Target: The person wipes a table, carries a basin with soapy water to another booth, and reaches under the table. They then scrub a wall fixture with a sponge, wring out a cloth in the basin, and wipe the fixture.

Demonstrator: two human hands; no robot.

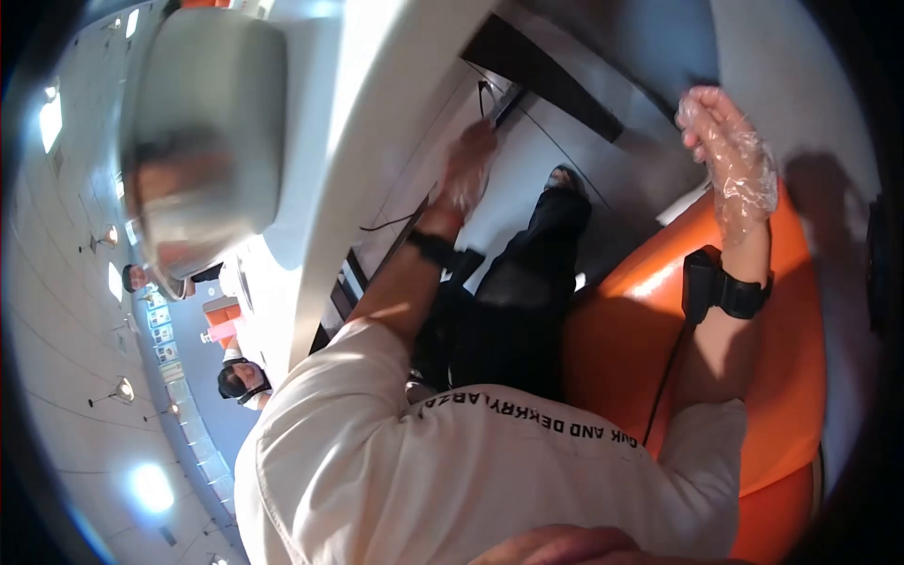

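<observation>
Seeing left hand low beside the edge of the white table, blurred, right at a thin dark bar with floor behind. Can't tell touching from hovering there, nor left fingers apart from closed. Noting a thin black cord just beyond those fingertips: could hook and yank it, being so close. Seeing right hand raised over the orange chair, fingers bent and loosely together; can't tell about anything pinched at the tips. Could snag left wristband, bulky side box included, on bar or table edge during a pull-back. Could also tug right wristband askew, given the cable hanging loose beside the chair. Risking slip or tearing with the baggy clear glove on the right, being so wrinkled. Could bump the table with left arm, lying so near the edge, and jolt the metal pot beyond.
</observation>
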